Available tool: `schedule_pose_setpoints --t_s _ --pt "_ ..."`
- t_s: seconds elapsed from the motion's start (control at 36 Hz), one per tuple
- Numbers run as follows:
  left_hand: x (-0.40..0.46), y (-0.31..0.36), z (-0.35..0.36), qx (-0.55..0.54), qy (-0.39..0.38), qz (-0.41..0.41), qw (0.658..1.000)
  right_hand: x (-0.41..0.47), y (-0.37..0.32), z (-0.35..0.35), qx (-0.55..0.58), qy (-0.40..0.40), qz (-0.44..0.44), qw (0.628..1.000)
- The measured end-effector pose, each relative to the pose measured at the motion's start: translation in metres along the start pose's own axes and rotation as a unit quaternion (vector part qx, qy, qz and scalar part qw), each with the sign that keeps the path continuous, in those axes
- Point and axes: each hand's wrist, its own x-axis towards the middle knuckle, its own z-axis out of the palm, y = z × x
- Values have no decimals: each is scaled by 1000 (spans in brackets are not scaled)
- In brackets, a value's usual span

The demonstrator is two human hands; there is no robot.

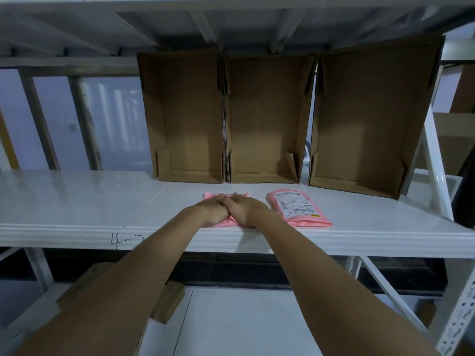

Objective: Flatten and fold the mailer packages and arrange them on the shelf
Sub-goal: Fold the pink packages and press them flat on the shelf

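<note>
A pink mailer package (211,195) lies on the white shelf (77,201) near its front edge, mostly covered by my hands. My left hand (213,208) and my right hand (244,208) lie side by side on top of it, fingers flat, pressing it down. Only its far corners and a strip at the front show. A second pink mailer (298,208), folded, with a white shipping label facing up, rests on the shelf just right of my right hand.
Three open brown cardboard boxes (185,116) (264,119) (365,119) stand side by side at the back of the shelf. A white upright post (437,173) rises at the right. Brown boxes (167,304) sit on the lower shelf at left.
</note>
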Motion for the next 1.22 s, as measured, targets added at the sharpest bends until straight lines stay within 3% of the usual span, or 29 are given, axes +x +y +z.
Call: schedule_pose_setpoints --t_s 0.25,0.58,0.94,1.22 --pt "3 -4 1 78 15 21 997 2 0 3 12 10 16 1000" --pt "5 -6 0 75 12 16 997 -2 -2 0 24 2 18 1000" --pt "4 -6 0 -29 -9 4 1000 3 0 2 19 5 27 999" --pt "6 -6 0 42 10 -8 999 3 0 3 25 7 27 999"
